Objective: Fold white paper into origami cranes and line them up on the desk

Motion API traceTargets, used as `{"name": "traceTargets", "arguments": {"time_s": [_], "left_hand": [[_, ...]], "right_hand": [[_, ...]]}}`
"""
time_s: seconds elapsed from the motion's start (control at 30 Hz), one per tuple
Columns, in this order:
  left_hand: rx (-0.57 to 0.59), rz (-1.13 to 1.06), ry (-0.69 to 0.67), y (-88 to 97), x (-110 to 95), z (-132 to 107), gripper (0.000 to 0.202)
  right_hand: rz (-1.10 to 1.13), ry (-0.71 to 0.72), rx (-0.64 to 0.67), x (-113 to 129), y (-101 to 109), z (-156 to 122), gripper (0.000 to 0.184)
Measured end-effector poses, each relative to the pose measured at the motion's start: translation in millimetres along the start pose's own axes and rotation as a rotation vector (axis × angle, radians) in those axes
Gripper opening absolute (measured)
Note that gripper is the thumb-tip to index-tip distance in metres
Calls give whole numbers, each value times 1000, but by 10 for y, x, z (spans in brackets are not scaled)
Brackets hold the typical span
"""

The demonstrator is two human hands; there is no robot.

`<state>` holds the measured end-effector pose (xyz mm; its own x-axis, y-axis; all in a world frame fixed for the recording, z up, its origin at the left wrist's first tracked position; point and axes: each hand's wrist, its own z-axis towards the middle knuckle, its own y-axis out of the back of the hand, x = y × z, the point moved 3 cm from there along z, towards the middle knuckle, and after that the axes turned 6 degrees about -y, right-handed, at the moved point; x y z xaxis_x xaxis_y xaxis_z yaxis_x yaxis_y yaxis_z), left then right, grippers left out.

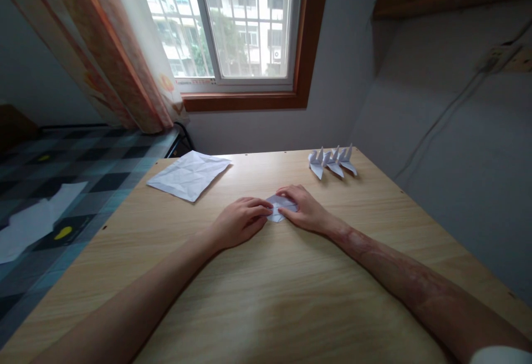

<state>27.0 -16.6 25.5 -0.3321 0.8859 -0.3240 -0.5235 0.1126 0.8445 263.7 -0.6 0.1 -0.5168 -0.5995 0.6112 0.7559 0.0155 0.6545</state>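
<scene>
A small folded piece of white paper (276, 214) lies on the wooden table, between my two hands. My left hand (244, 218) has its fingers bunched together on the paper's left edge. On the other side my right hand (305, 209) grips the right part, its thumb on the near side and its curled fingers at the far edge. The fingers cover both ends of the paper, so its full outline is hidden.
A creased white sheet (191, 175) lies at the table's back left. Three folded paper cranes (332, 163) stand in a row at the back right. Left of the table (266, 308), a checked bed cover (103, 184) carries more white paper (41, 217). A window is ahead.
</scene>
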Motion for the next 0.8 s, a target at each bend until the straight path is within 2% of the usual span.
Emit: {"name": "traceTargets", "arguments": {"time_s": [0.13,0.33,0.5,0.67,0.8], "left_hand": [[11,34,-5,-5,-1,-13,25],[-33,68,9,-6,12,-39,26],[-1,39,6,-30,6,-14,25],[13,82,4,-25,-17,-1,24],[34,128,-3,-24,-33,-5,27]], "right_hand": [[7,-8,-12,15,6,2,29],[-25,46,-19,53,23,12,18],[-67,57,-25,46,10,2,18],[29,77,19,34,-3,11,24],[17,83,18,48,5,12,20]]}}
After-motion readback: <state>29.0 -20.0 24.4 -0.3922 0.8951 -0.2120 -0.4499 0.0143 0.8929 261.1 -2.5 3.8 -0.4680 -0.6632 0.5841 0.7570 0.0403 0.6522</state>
